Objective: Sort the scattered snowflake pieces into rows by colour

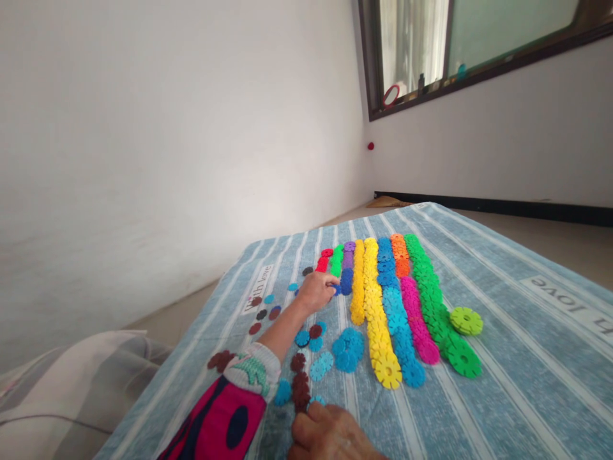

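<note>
In the head view, use the left hand (318,292), bent close over a dark blue disc (337,289) beside the purple-and-blue row (347,279), to align edges gently; cannot tell whether gripping. Steady lightly with the right hand (332,436), curled near the brown discs (300,385), grip likewise unreadable.

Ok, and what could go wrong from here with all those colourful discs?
The left hand is close to the short green row, so a knuckle might nudge its overlapping discs out of line. The left sleeve cuff appears right beside some loose brown discs and could drag them. The right hand is close to the dark brown row, which it might knock crooked.
</note>
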{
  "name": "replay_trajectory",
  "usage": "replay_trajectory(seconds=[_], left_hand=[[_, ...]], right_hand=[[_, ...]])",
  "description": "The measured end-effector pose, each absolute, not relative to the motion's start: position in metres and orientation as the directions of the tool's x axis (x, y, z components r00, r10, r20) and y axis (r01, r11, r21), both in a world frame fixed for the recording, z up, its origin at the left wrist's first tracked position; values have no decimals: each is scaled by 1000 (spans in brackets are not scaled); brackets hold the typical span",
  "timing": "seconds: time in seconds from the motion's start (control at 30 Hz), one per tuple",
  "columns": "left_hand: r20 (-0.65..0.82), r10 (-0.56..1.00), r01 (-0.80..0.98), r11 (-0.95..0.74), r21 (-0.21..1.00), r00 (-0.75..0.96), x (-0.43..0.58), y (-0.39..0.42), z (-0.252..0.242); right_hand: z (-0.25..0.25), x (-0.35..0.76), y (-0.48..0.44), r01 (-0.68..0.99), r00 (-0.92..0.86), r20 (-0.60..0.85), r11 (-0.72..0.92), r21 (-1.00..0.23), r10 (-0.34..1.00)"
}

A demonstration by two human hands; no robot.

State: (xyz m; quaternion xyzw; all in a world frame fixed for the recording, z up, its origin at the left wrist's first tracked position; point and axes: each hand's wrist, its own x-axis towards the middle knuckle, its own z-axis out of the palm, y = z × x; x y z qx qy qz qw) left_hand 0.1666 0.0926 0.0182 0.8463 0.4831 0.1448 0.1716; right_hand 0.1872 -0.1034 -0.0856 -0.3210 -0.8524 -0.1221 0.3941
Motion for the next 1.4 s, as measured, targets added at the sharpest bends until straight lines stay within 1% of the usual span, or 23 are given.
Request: replay_trajectory(seconds=[0.2, 0.37, 0.47, 0.53, 0.63, 0.77, 0.9, 1.0, 1.13, 1.27, 1.4], left_hand=[[70, 841, 755, -516, 405, 536, 187, 89, 5], [117, 812, 753, -577, 318, 572, 191, 86, 4], [144, 817, 767, -574, 287, 558, 192, 84, 4], [167, 825, 774, -565, 286, 540, 191, 84, 2], [249, 815, 758, -578, 302, 523, 186, 86, -3], [323, 817, 739, -573, 355, 478, 173, 92, -7], [339, 854, 760, -511, 402, 395, 145, 99, 2], [311, 906, 819, -400, 411, 286, 113, 107, 14], [258, 954, 891, -248, 380, 156, 67, 114, 23], [202, 974, 932, -163, 324, 101, 36, 112, 19], [152, 983, 941, -144, 307, 101, 28, 107, 12]], right_hand=[[-87, 186, -101, 633, -434, 796, 771, -63, 421], [-88, 185, -99, 625, -465, 775, 779, -54, 427], [-86, 186, -100, 622, -456, 780, 780, -65, 429], [-85, 187, -101, 618, -480, 760, 784, -62, 438], [-86, 187, -101, 620, -505, 731, 782, -62, 459], [-90, 186, -101, 625, -463, 772, 778, -64, 436], [-91, 185, -101, 630, -415, 821, 775, -51, 391], [-86, 186, -103, 639, -390, 834, 767, -61, 391], [-81, 189, -106, 626, -372, 846, 776, -76, 382], [-82, 190, -107, 622, -365, 845, 777, -91, 391], [-83, 190, -108, 603, -387, 834, 792, -95, 394]])
